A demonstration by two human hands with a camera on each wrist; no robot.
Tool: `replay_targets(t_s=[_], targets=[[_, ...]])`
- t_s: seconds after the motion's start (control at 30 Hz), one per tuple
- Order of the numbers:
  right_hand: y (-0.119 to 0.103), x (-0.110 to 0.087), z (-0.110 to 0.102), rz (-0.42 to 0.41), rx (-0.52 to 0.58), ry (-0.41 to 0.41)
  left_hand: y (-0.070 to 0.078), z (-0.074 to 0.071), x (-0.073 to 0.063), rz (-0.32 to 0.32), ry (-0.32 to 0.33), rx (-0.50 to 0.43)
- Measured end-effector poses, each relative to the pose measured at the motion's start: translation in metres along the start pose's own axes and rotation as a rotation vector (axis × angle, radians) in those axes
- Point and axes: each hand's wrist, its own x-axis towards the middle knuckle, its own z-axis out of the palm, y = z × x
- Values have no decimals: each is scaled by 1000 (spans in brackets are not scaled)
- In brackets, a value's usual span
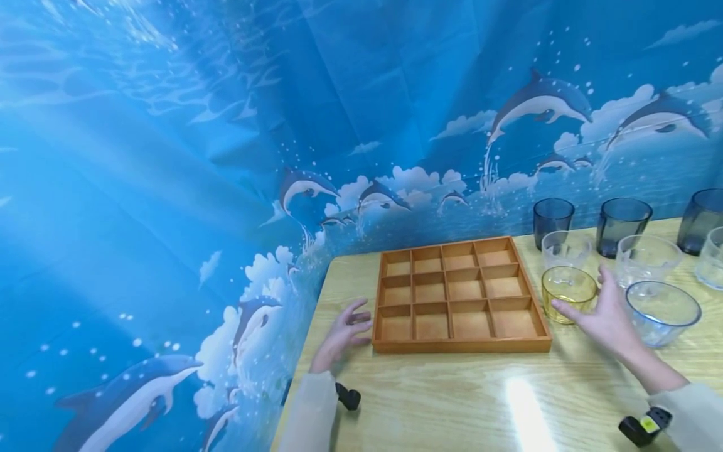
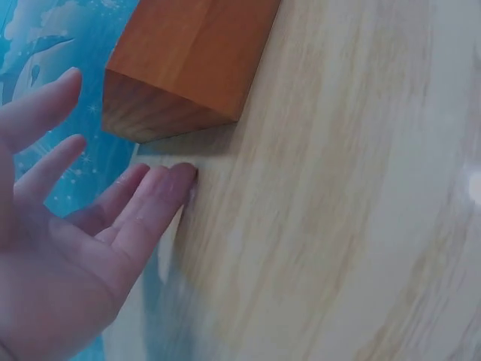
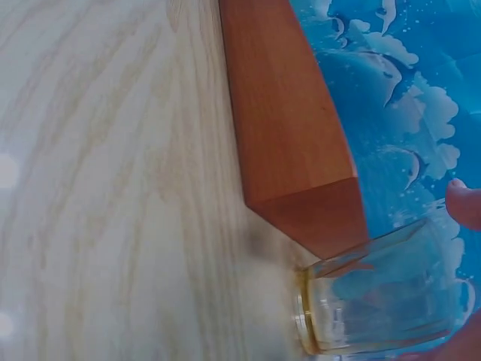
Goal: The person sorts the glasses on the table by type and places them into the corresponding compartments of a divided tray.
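An amber-tinted glass cup [image 1: 568,295] stands upright on the table, right beside the front right corner of a brown wooden compartment box [image 1: 460,345]. My right hand [image 1: 610,317] is at this cup, thumb and fingers spread apart. In the right wrist view the thumb [image 3: 464,204] shows off the side of the cup [image 3: 379,301], and the other fingers are partly hidden at the frame's lower edge. At the box's left side, my left hand [image 1: 341,333] has its fingers relaxed and holds nothing. The left wrist view shows its fingertips near the box corner [image 2: 169,105].
Clear glass bowls [image 1: 662,314] and cups [image 1: 565,250] stand to the right of the box. Behind them are dark blue-grey glasses [image 1: 623,226] near a blue dolphin-printed backdrop [image 1: 395,113]. The wooden table [image 1: 440,402] extends in front of the box.
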Motion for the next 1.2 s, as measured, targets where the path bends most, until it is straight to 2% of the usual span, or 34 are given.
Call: replay_targets(t_s=[0.37, 0.7, 1.0, 1.2], targets=[[10, 3, 8, 114, 11, -18, -4, 2, 4, -20, -33, 8], [16, 7, 13, 121, 20, -13, -6, 2, 10, -69, -46, -21], [16, 8, 15, 138, 34, -4, -6, 4, 13, -68, -35, -32], [13, 5, 13, 116, 31, 17, -8, 5, 14, -64, -27, -20]])
